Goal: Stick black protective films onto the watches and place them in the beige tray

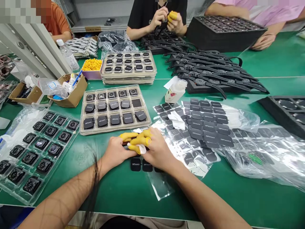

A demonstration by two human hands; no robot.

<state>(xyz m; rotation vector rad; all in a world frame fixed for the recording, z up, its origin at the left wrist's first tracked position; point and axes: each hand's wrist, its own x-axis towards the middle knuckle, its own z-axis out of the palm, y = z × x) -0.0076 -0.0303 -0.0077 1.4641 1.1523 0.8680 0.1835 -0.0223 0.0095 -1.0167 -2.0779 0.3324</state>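
Observation:
My left hand point(116, 150) and my right hand point(158, 149) meet over the table, with yellow finger cots on several fingers. Both are closed around a small dark piece point(125, 147), mostly hidden by the fingers, so its kind cannot be told. A scrap of white wipe point(142, 149) sticks out between my right fingers. Just below the hands lie square black HiFuture stickers point(135, 164) on a clear sheet point(160, 187). Beyond the hands is a tray point(115, 128) of square watch bodies, several covered by black HiFuture squares; one pocket at its right holds none.
Another clear tray point(68, 140) of watch bodies lies left. Stacked trays point(130, 79), a box of yellow finger cots point(92, 73) and a white bottle point(175, 91) stand behind. Sticker sheets point(206, 124) spread right, near black-strapped watches point(209, 73). Co-workers point(157, 19) sit opposite.

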